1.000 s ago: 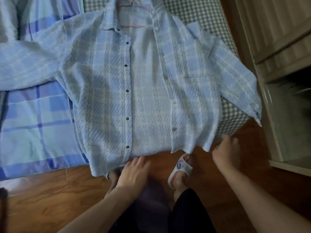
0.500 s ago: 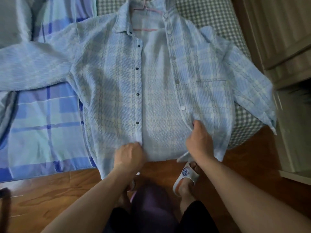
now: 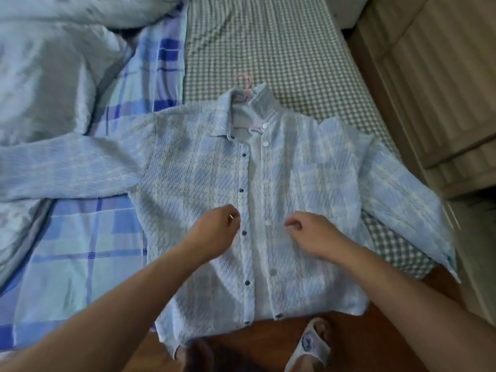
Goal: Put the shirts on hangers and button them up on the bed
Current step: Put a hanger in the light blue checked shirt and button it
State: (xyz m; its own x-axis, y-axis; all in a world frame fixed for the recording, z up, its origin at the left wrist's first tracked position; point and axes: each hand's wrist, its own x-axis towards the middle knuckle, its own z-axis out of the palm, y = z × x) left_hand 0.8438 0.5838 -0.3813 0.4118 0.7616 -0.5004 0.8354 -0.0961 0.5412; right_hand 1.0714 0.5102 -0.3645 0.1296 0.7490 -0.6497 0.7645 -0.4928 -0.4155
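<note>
- While you stood at the bed's edge, the pale blue plaid shirt (image 3: 308,200) lay face up across the bed (image 3: 295,44), its hem hanging just past the edge above the wooden floor (image 3: 268,342).
- Your left hand (image 3: 214,232) hovered over the left front panel, just beside the placket with the dark snaps (image 3: 244,232); its fingers were curled inward, and you could not tell whether they pinched the cloth.
- Your right hand (image 3: 311,232) sat over the right front panel near the row of white buttons (image 3: 268,223), fingers loosely curled; no firm hold on the fabric showed.
- Between your hands the shirt front was still open down the middle, though the two edges met near the bottom hem.
- A pink hanger (image 3: 248,87) was inside the shirt, its hook poking out above the collar onto the checked sheet.
- One sleeve stretched out over the blue plaid blanket (image 3: 80,251) and reached the grey duvet (image 3: 53,71); the other draped toward the bed's right edge.
- Your slippered foot (image 3: 311,345) showed on the floor below the hem.
</note>
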